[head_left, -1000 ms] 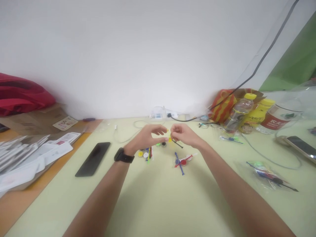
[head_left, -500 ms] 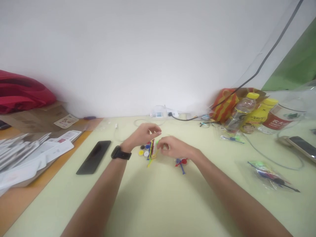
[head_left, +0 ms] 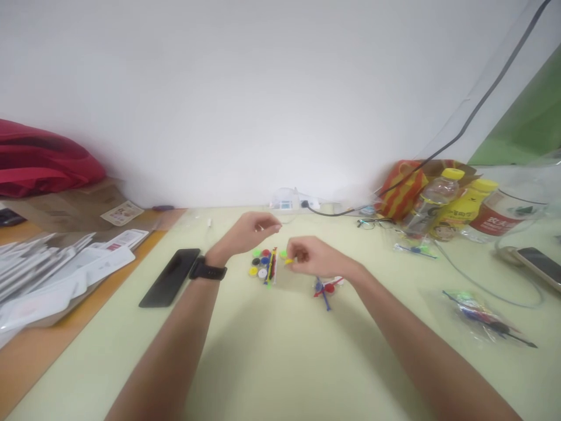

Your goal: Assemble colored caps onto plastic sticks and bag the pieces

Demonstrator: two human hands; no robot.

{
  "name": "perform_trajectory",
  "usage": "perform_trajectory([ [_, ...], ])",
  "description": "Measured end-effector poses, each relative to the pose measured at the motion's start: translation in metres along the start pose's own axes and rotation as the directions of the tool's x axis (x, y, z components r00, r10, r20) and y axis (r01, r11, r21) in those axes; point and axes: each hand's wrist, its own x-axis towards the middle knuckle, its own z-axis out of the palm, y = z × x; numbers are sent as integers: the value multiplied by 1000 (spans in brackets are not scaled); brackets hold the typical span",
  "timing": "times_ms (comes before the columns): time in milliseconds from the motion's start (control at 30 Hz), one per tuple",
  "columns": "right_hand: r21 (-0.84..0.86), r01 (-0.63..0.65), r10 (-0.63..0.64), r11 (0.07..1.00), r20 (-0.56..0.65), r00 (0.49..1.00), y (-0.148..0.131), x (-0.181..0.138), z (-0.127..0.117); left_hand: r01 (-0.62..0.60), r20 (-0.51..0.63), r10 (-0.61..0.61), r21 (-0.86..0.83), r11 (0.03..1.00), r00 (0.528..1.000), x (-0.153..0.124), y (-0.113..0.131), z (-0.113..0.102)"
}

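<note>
The left hand (head_left: 249, 233) was half open, fingers loosely curved and a gap showing between them and the thumb. It hung over the table (head_left: 280, 362), just beyond the discs (head_left: 262, 273). The right hand (head_left: 313, 255) was way more closed, fingers curled in, with a yellow bit (head_left: 288, 262) pinched at the tips. Most of that bit was covered by the fingers, so can't tell its full shape.

A green disc (head_left: 283, 254) sat just beside those fingertips, on the far side. The other discs were bunched up to the left of the right hand: green, red, black, blue, yellow and white. Right up against the bunch was a bundle of sticks (head_left: 272, 266), roughly pointing near to far. On the near side of the right hand lay some blue and red parts (head_left: 326, 289), crossed over each other and partly hidden by the wrist. The left wrist had a black watch (head_left: 208, 270) on, with a phone (head_left: 170, 278) lying just left of it.
</note>
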Motion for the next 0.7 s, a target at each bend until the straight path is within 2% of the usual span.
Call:
perform_trajectory([
  [100, 238, -24, 79, 971, -226, 971, 1, 3, -11, -12, -96, 2, -106, 994, 995, -1, 14, -2],
  [133, 297, -23, 110, 955, -282, 953, 2, 4, -12, -23, -97, 10, -131, 991, 995, -1, 19, -1],
  [200, 382, -6, 147, 924, -340, 929, 3, 5, -13, -59, -15, 58, -166, 984, 998, -2, 29, 3],
  [267, 451, 21, 152, 892, -344, 926, 2, 6, -12, -102, 73, 118, -188, 977, 990, -2, 36, 10],
  [300, 485, 36, 151, 874, -341, 928, 2, 6, -11, -118, 81, 135, -187, 975, 988, -1, 38, 14],
  [467, 610, 54, 199, 791, -339, 920, 3, 5, -10, -134, -32, 130, -190, 973, 991, 3, 37, 32],
  [567, 618, 9, 220, 786, -294, 930, 6, 5, -13, -137, -34, 133, -223, 965, 991, 4, 35, 37],
  [700, 588, -52, 229, 808, -231, 946, 9, 4, -14, -110, 28, 120, -245, 963, 992, 3, 34, 39],
])
